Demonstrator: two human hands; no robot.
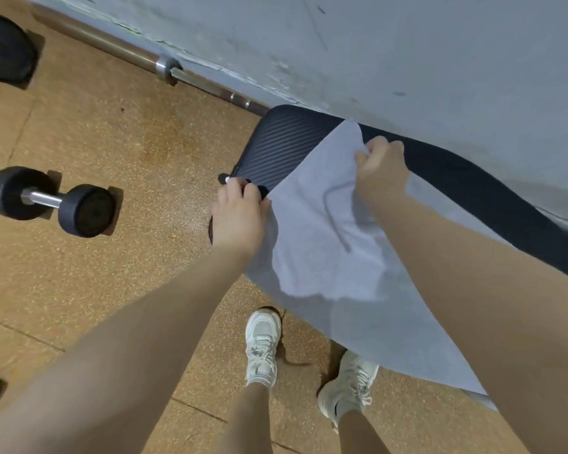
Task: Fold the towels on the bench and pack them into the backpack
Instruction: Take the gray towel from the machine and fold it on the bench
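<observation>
Cork-look floor (95, 132) fills the left of the head view; grey scuffed wall (407, 44) runs along the top right. Black ribbed padded surface (276, 149) sits against the wall, running down to the right edge.

Pale grey towel (325, 257) is draped over the surface, its lower part hanging past the near edge towards the floor; 1 corner points up at the wall side. A crease runs down its middle.

Left hand (238, 217) grips the towel's left edge at the near end of the surface, fingers (243, 188) curled over the edge, knuckles up. Right hand (382, 165) pinches the towel's upper edge just below the top corner, fingers curled tight on the cloth, lifting it slightly off the surface. Both forearms reach in from the bottom.

Barbell (164, 67) lies along the wall base. 1 dumbbell (51, 201) on the floor to the left, well apart from the surface; black weight plate (5, 47) at top left. 2 white trainers (263, 345) on the floor beneath the towel's hanging edge.
</observation>
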